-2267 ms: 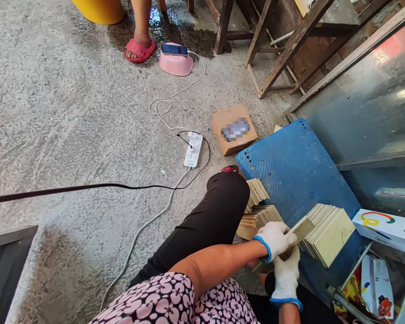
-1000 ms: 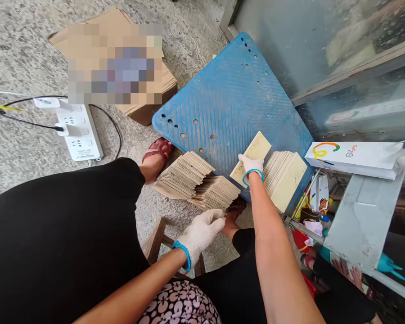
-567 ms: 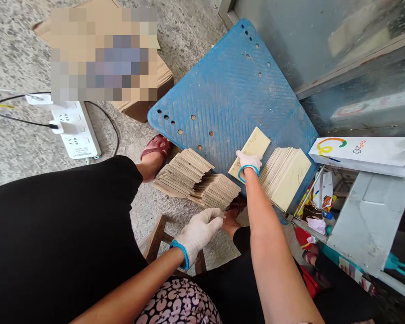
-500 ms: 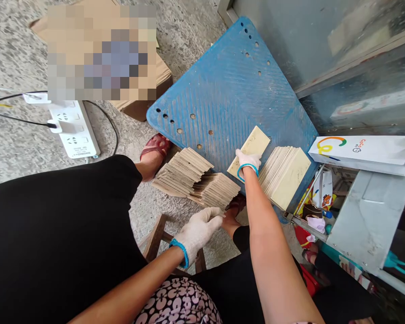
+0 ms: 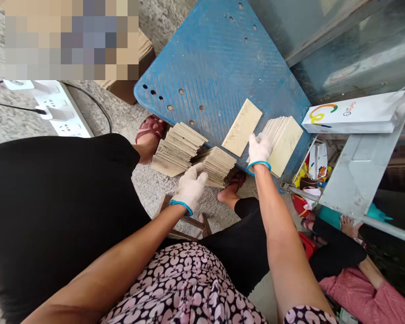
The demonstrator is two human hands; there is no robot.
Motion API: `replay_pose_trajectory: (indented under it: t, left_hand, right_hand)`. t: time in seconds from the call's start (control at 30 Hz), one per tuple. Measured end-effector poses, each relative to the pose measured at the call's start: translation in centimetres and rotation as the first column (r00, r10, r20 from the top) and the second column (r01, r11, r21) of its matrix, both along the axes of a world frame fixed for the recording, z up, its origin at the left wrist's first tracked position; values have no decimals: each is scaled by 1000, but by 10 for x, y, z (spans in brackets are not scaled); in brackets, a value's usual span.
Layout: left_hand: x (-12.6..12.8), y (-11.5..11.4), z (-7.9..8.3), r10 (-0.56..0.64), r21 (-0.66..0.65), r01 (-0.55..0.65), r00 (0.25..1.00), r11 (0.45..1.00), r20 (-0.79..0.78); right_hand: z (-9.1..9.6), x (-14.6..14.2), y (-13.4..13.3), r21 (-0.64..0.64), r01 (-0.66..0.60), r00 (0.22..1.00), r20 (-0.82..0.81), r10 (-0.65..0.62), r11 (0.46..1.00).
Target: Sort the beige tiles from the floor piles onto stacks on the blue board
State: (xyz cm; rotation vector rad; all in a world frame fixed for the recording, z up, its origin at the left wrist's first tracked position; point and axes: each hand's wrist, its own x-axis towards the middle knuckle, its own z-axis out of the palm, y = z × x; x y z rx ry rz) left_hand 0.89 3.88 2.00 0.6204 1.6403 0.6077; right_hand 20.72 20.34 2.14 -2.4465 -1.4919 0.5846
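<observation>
Since the frame half a second earlier, right hand (image 5: 259, 148) has come off the single cream tile (image 5: 242, 128) and drawn back toward the body; that tile now lies alone, flat on the blue board (image 5: 219, 58), just left of the leaning tile stack (image 5: 283, 137). Right hand, gloved, rests at the near left edge of that stack, fingers curled against it; cannot tell whether it grips a tile. Left hand (image 5: 191, 188), gloved, has shifted up against the near end of the fanned tile pile (image 5: 192, 153), fingers loosely bent, holding nothing visible. Pile sits at the board's lower edge, beside a sandalled foot (image 5: 149, 130). White power strip (image 5: 56, 112) lies on the floor at left. White carton (image 5: 353, 116) sits at right.
</observation>
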Motion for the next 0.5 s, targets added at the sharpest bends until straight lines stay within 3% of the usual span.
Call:
replay_pose_trajectory:
  t: [0.1, 0.17, 0.27, 0.37, 0.5]
  left_hand:
    - [-4, -4, -12, -63, -5, 63, 991, 998, -115]
    - [-5, -7, -16, -108, -14, 107, 983, 994, -150]
    - [-5, -11, -18, -157, -30, 154, 977, 988, -147]
    - [-4, -14, -20, -207, -23, 205, 972, 978, -112]
    - [-1, -17, -25, -250, -35, 247, 958, 968, -144]
  right_hand:
    - [12, 2, -59, -17, -42, 999, -24, 41, 999]
    - [15, 0, -99, -144, -61, 998, 9, 63, 988]
    - [13, -6, -144, -379, -164, 984, 8, 180, 911]
    - [5, -15, -168, -447, -208, 975, -27, 219, 870]
    - [-6, -27, -179, -475, -238, 968, -47, 246, 847]
